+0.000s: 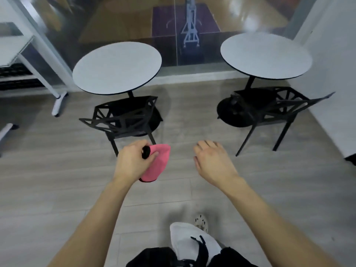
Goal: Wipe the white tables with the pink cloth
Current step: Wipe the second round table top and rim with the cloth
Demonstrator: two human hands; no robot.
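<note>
A person's left hand [133, 160] grips a bunched pink cloth [157, 164] together with a small black object [145, 152], too blurred to identify. The cloth's long axis runs from the fingertips back toward the wrist. The right hand [212, 160] hangs beside it, fingers loosely curled, holding nothing.

Both round white tables lie ahead, well apart from the hands. The left table [117, 68] stands almost straight beyond the cloth. The right table [265, 54] is off to the right, nearer the empty hand.

A black chair [123, 120] sits between cloth and left tabletop, so the reach will probably have to pass over or around it. A second chair [279, 108] stands at the right table.

Part of the cloth is hidden inside the palm, and motion blur softens the frame.
</note>
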